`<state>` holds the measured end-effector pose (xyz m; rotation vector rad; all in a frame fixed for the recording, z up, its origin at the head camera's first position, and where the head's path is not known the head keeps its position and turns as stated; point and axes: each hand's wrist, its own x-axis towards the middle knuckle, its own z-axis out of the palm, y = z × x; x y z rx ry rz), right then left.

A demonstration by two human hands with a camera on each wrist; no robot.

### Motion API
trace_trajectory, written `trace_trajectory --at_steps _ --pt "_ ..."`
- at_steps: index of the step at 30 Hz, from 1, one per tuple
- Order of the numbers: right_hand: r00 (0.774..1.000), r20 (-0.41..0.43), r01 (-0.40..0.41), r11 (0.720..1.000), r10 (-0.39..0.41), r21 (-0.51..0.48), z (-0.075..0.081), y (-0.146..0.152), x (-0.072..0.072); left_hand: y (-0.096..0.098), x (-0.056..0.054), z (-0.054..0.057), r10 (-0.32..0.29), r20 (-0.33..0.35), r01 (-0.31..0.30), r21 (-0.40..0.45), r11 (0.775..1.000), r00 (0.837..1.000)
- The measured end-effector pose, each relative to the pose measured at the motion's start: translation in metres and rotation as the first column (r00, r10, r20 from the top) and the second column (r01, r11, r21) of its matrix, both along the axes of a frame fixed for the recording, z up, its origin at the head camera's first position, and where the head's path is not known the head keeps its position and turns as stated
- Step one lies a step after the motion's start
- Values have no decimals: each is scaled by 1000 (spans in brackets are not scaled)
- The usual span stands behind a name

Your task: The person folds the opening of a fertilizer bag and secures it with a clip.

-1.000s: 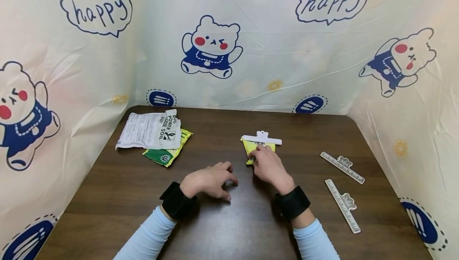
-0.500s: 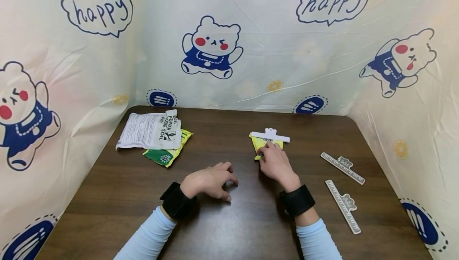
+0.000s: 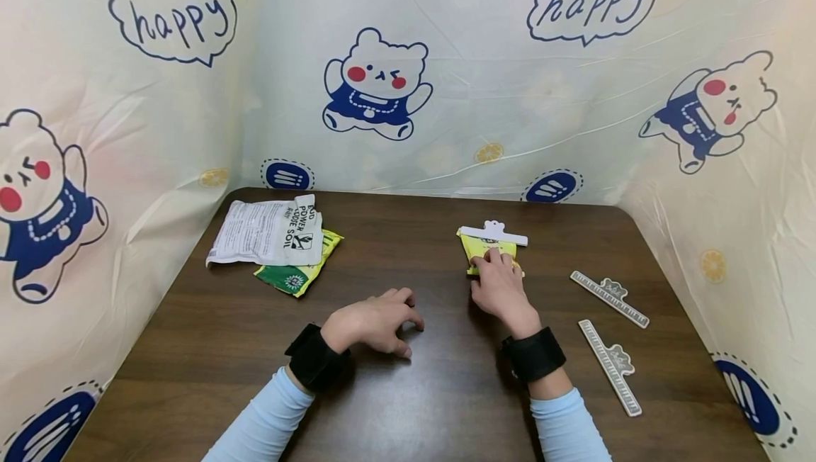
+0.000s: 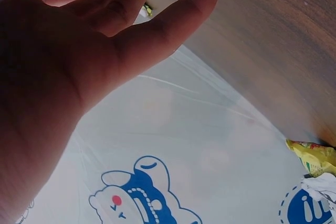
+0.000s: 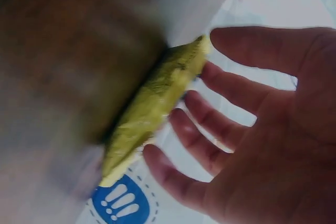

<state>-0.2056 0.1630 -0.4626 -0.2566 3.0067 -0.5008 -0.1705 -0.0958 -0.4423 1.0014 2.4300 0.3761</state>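
My right hand (image 3: 502, 293) rests its fingertips on a small yellow packet (image 3: 477, 248) at the back right of the table. A white ruler-like sealing clip (image 3: 496, 236) sits across the packet's far edge. In the right wrist view the fingers are spread and fairly straight, touching the upper face of the packet (image 5: 152, 111), with the thumb at its corner. My left hand (image 3: 372, 324) stays near the table's middle, fingers loosely bent and holding nothing. The left wrist view shows that hand (image 4: 68, 61) with nothing in its grasp.
At the back left, a white printed bag (image 3: 261, 232) lies partly over a green and yellow packet (image 3: 293, 278). Two more sealing clips lie at the right, an upper clip (image 3: 610, 298) and a lower clip (image 3: 610, 368). A patterned curtain (image 3: 459, 150) surrounds the dark wooden table (image 3: 408, 405).
My right hand has slid the yellow packet with its clip away from me and to the right, and its fingers have spread more on it. The left hand has not moved.
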Motion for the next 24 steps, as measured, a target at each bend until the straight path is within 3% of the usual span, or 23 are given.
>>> trace_trajectory --at_steps 5,12,18,24 --pt "999 36 -17 1000 16 18 8 1 5 1 1 0 -6 -4 6 -5 1000 1000" --pt "989 149 -29 998 19 60 12 -1 9 2 1 1 -9 -2 9 -4 1000 1000" --pt "984 175 -27 997 13 79 15 -3 11 3 2 2 -10 -2 10 -8 1000 1000" --pt "983 186 -21 997 7 75 9 -2 7 4 2 2 -13 -4 13 -13 1000 1000"
